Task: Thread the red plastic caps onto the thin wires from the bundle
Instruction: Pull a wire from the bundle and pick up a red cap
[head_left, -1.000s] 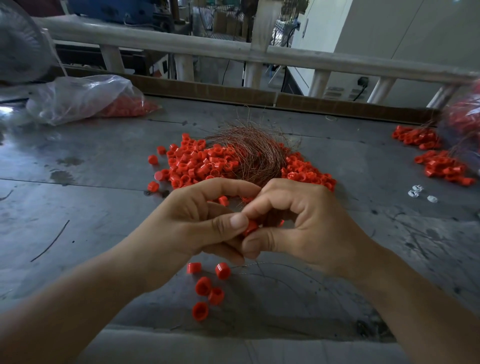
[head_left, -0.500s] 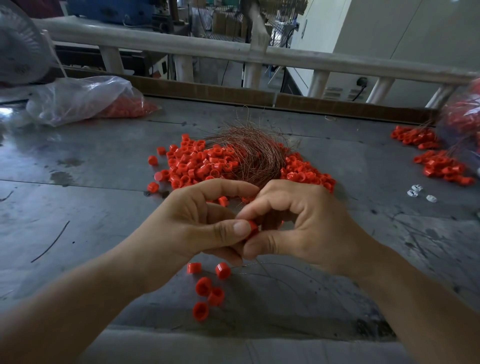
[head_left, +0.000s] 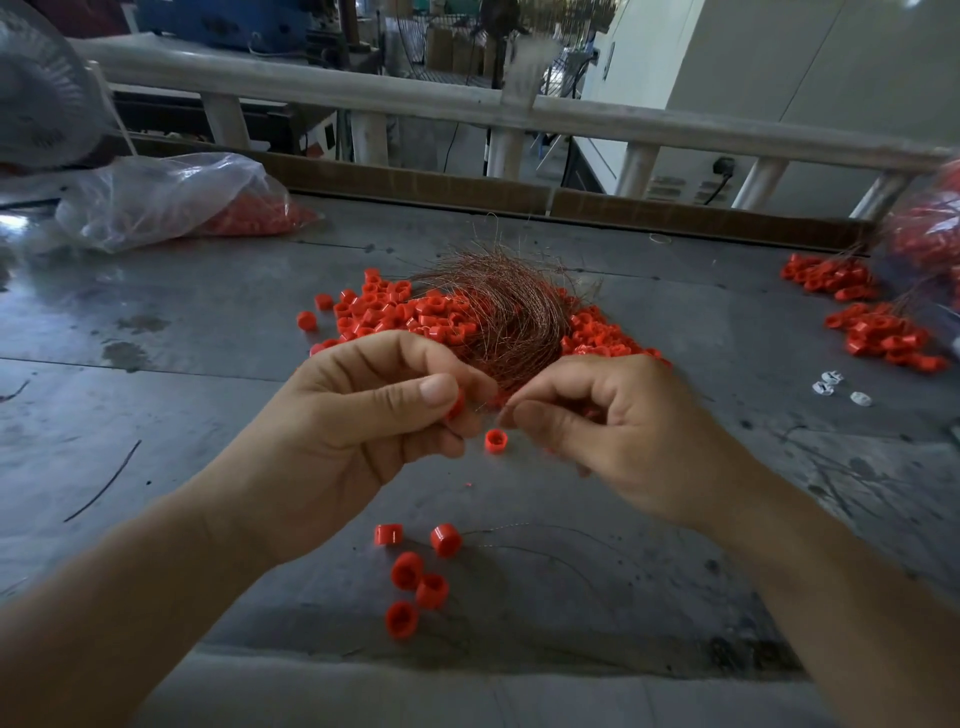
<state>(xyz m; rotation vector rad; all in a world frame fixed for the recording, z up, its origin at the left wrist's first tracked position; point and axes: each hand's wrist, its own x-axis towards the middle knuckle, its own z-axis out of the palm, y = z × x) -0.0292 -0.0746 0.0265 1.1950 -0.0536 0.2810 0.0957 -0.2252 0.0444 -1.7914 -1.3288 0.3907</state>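
Note:
A tangled bundle of thin coppery wires (head_left: 506, 317) lies on a heap of red plastic caps (head_left: 400, 312) in the middle of the metal table (head_left: 156, 322). My left hand (head_left: 363, 426) pinches a red cap (head_left: 457, 404) between thumb and forefinger. My right hand (head_left: 613, 431) pinches a thin wire at its fingertips, just right of that cap. One red cap (head_left: 495, 440) hangs in the gap below the two hands. Several caps on thin wires (head_left: 415, 571) lie on the table near me.
A clear plastic bag with red caps (head_left: 171, 200) lies at the back left. More red caps on wires (head_left: 878, 332) are piled at the far right, beside small white pieces (head_left: 836, 387). A loose dark wire (head_left: 104, 483) lies at the left. A white railing (head_left: 467, 109) runs behind the table.
My hands have come apart and risen a little. A red cap now shows between them, and the right hand has drawn to the right.

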